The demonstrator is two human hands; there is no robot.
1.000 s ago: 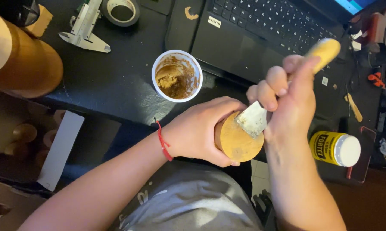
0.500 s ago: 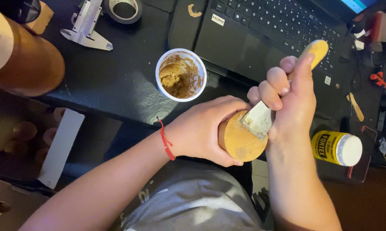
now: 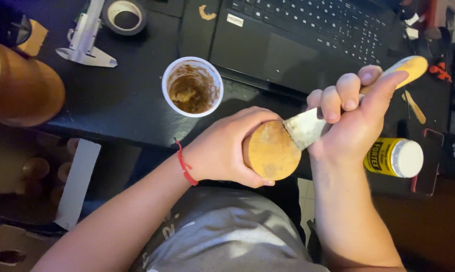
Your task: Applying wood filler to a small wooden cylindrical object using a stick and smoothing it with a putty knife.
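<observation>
My left hand (image 3: 227,151) wraps around a round wooden cylinder (image 3: 272,150), its flat end turned up toward me and coated with a brown smear. My right hand (image 3: 351,118) grips a putty knife by its yellow wooden handle (image 3: 411,66). The knife's metal blade (image 3: 304,129) rests on the upper right edge of the cylinder's end face. A red string bracelet (image 3: 184,163) circles my left wrist. On the black desk just above my left hand stands a white cup (image 3: 192,86) with brown paste inside.
A black laptop (image 3: 308,35) lies open behind the hands. A yellow bottle with a white cap (image 3: 394,157) lies on its side at right. A caliper (image 3: 86,40), a tape roll (image 3: 125,15) and a large wooden cylinder (image 3: 21,90) sit at left.
The view has shifted slightly. The blade has slid across the cylinder's end face toward its upper right edge, while my left hand keeps holding the cylinder.
</observation>
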